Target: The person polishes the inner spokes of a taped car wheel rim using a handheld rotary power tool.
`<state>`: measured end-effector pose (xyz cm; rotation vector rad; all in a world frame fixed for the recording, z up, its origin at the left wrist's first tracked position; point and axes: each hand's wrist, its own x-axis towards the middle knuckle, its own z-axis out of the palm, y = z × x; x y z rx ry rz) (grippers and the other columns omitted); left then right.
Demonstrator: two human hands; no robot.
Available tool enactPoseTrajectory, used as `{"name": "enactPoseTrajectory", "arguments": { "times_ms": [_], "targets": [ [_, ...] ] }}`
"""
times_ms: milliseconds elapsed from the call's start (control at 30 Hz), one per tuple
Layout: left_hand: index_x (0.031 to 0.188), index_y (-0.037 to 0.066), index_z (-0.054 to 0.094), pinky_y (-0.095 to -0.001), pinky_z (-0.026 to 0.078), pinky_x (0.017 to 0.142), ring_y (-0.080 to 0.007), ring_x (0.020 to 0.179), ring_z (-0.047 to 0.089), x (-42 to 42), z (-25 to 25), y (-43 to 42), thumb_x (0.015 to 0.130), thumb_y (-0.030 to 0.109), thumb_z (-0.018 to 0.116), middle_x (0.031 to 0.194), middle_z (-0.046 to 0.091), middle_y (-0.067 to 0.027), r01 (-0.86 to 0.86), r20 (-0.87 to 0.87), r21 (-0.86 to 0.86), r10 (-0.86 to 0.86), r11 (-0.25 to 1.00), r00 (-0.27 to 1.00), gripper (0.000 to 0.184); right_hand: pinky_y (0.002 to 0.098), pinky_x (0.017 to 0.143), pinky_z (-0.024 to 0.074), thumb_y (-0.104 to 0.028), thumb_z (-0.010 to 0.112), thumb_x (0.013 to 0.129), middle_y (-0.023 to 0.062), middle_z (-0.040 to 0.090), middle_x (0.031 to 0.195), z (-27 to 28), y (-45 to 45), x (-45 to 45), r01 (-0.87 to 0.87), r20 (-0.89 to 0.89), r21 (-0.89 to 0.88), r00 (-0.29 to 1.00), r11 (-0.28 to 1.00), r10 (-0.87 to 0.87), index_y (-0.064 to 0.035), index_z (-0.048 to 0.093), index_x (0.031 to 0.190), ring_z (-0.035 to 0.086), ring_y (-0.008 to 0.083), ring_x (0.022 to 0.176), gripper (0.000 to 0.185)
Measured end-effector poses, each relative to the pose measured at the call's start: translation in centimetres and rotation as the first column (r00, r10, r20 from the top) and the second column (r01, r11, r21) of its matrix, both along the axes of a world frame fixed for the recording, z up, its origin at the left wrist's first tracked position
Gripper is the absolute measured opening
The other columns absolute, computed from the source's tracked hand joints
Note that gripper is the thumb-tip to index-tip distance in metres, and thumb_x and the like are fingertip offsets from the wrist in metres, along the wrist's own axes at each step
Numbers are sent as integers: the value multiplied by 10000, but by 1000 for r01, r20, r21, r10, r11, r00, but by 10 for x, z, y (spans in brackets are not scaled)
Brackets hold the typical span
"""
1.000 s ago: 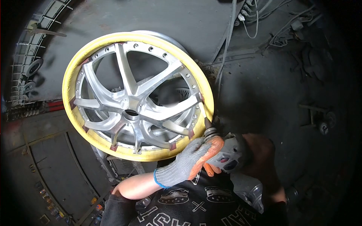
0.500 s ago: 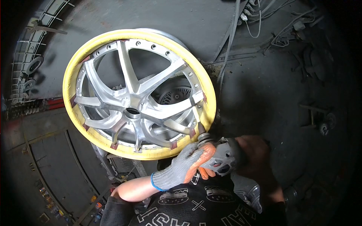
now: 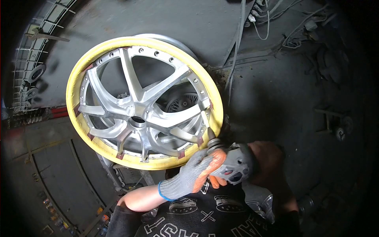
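Note:
A silver alloy wheel [image 3: 136, 89] faces me, its outer rim wrapped in yellow tape [image 3: 73, 93] with dark red patches at the spoke ends. My left hand [image 3: 200, 170], in a grey and orange work glove, wraps round the front of a power drill [image 3: 238, 162], just behind the chuck. The drill's rear is gripped by my right hand [image 3: 265, 160], which lies in shadow with its fingers mostly hidden. From the chuck, a slim bit with a pale polishing tip [image 3: 205, 117] reaches to the wheel's right side, by a spoke end. Contact there is hard to make out.
Another wheel [image 3: 185, 102] shows behind the spokes. Cables [image 3: 258, 19] hang at the upper right, and a wire rack [image 3: 33, 59] stands at the left. A small wheeled stand [image 3: 333, 124] sits on the dark floor at right. Silver round pieces [image 3: 265, 203] lie beside my right arm.
In view, the wheel has shifted slightly down and left, its top edge sitting lower. Both hands keep their hold on the drill, almost unmoved.

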<state>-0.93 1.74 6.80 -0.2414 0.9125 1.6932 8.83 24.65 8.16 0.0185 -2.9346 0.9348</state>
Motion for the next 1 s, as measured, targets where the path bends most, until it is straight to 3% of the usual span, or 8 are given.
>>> {"name": "enactPoseTrajectory", "arguments": {
  "times_ms": [167, 267, 367, 433, 767, 800, 900, 1000],
  "targets": [
    [1108, -5, 587, -280, 549, 519, -207, 635, 701, -12, -3, 21, 1006, 469, 602, 850, 666, -126, 130, -71, -13, -131, 991, 989, 485, 473, 840, 529, -223, 819, 573, 156, 656, 1082, 7, 11, 1, 32, 39, 4, 999, 999, -32, -45, 619, 1195, 662, 352, 972, 677],
    [1217, 11, 578, -379, 522, 933, -260, 1037, 667, -17, -2, 14, 1068, 344, 500, 1049, 685, -175, 290, -62, -86, -296, 953, 953, 373, 478, 849, 527, -219, 813, 557, 155, 656, 1092, 9, 14, 0, 19, 66, 19, 998, 1000, -20, -50, 617, 1202, 660, 357, 977, 694],
    [1243, 4, 569, -387, 523, 935, -251, 1066, 656, -6, -4, 1, 1056, 344, 522, 1122, 671, -169, 241, 7, -5, -241, 971, 971, 391, 483, 859, 526, -213, 810, 538, 153, 654, 1094, 10, 7, -2, -4, 77, -6, 997, 1000, 5, -52, 615, 1212, 658, 361, 982, 720],
    [1095, -25, 583, -273, 539, 485, -227, 638, 706, 2, -2, -5, 1017, 443, 588, 858, 687, -157, -34, -6, 30, 34, 999, 999, 474, 485, 865, 525, -212, 810, 528, 152, 653, 1093, 13, -2, -1, -3, 79, -19, 997, 1000, 5, -54, 615, 1217, 657, 363, 986, 734],
    [1110, -58, 571, -319, 569, 505, -321, 710, 732, -3, 13, -73, 1019, 437, 572, 920, 701, -235, 7, -13, 3, -7, 1000, 1000, 503, 491, 924, 509, -246, 836, 571, 170, 628, 1113, 19, -62, -1, -82, 104, -56, 991, 995, 88, -44, 573, 1271, 646, 354, 1005, 776],
    [1305, -26, 448, -353, 593, 557, -329, 777, 731, -6, 11, -83, 985, 518, 568, 1035, 673, -238, 88, -12, -5, -88, 996, 996, 642, 492, 929, 505, -248, 835, 573, 168, 627, 1107, 15, -67, -1, -95, 80, -86, 992, 992, 102, -41, 568, 1274, 647, 353, 1001, 778],
    [1513, 4, 308, -386, 613, 599, -343, 825, 732, -6, 13, -90, 952, 594, 570, 1105, 658, -249, 135, -40, -59, -138, 989, 990, 855, 492, 899, 512, -259, 834, 584, 163, 624, 1095, 10, -76, -3, -100, 71, -92, 992, 991, 107, -36, 572, 1259, 649, 349, 977, 757],
    [1128, -63, 573, -300, 551, 505, -263, 666, 723, -8, 22, -74, 1012, 412, 598, 839, 704, -203, 33, -22, -24, -34, 999, 999, 490, 492, 876, 520, -276, 832, 595, 158, 627, 1075, 4, -75, 1, -19, 35, -93, 999, 995, 22, -40, 585, 1234, 649, 347, 976, 724]
  ]
}}
